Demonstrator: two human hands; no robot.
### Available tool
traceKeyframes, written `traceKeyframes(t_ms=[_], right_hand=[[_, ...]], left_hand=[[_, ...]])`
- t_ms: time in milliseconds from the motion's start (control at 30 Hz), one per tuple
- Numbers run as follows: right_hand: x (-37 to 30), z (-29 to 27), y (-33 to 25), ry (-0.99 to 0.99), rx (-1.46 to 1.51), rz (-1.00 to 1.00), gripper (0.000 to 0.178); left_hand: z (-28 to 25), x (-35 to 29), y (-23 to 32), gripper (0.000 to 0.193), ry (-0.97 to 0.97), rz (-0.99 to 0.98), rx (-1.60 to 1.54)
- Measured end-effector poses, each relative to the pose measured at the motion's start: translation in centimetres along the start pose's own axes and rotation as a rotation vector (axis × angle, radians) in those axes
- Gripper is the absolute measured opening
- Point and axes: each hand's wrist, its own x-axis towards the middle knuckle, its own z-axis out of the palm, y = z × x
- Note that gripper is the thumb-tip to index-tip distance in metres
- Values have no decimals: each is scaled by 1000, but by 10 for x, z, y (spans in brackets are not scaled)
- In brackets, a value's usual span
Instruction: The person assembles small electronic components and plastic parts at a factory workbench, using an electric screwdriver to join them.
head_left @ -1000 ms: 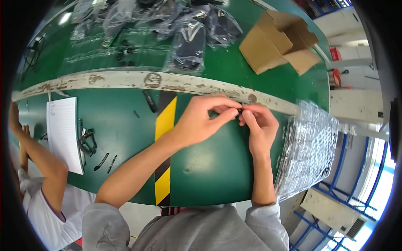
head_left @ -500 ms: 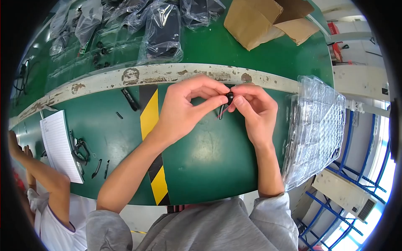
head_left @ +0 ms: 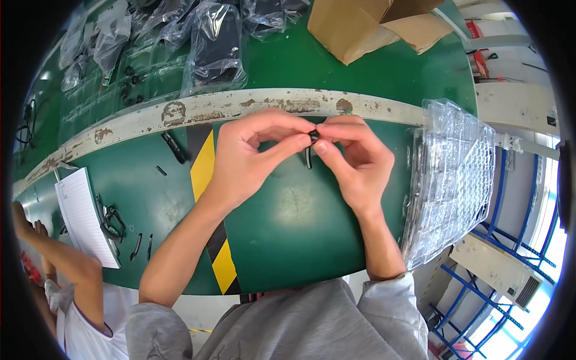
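Note:
Above the green table (head_left: 294, 240), I hold a small black part (head_left: 314, 137) between both hands. A thin black strip (head_left: 309, 157) hangs below it. The thumb and fingertips of my left hand (head_left: 243, 159) pinch the part from the left. From the other side, my right hand (head_left: 360, 165) pinches it too, so the fingertips of both hands nearly meet. Fingers cover much of the part, and its exact kind cannot be made out.
Clear plastic trays (head_left: 450, 186) are stacked at the right. Beyond a worn white ledge (head_left: 264, 103) lie bagged black parts (head_left: 215, 51) and a cardboard box (head_left: 351, 30). At left are a notebook (head_left: 84, 210), loose black pieces (head_left: 173, 147) and another person's arm (head_left: 66, 261).
The view has shifted slightly. Both hands still pinch the black part, which has turned a little, and its hanging strip now points more nearly straight down.

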Motion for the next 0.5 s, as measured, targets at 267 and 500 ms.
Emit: traceKeyframes(t_ms=[267,500], right_hand=[[2,-8,-15,-12,3,211,20],[-10,-6,-71,-40,-214,-635,14]], left_hand=[[1,2,3,25,-48,-62,5],[-11,3,1,26,-58,-57,-163]])
